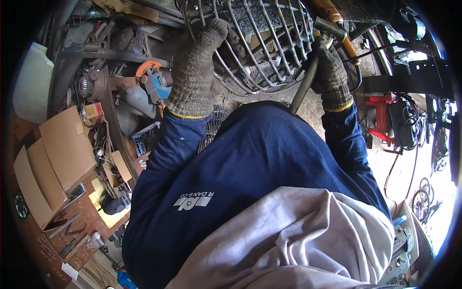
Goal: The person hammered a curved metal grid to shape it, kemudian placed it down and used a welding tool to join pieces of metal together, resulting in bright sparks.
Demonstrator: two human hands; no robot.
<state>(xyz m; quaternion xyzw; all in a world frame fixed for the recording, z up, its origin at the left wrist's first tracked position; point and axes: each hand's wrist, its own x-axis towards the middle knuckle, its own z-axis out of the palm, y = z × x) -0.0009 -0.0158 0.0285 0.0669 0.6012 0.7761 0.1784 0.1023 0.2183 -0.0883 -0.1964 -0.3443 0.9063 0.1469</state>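
Note:
A rounded cage of bent metal bars (260,42) stands in front of me at the top of the view. My left hand (196,70), in a grey-brown knitted glove, is closed at the cage's left side, its fingers against a bar. My right hand (332,77), gloved alike, grips a hammer by its handle (305,85), to the right of the cage. The hammer's head (331,28) shows just above that hand, near the cage's right edge. The gloves hide most of the fingertips.
At the left are a blue and orange power tool (158,83), a grey gas cylinder (140,100) and an open cardboard box (67,147). An orange bar tool (347,48) lies beyond my right hand. Farther right are a red stand (380,118) and a cable (391,178).

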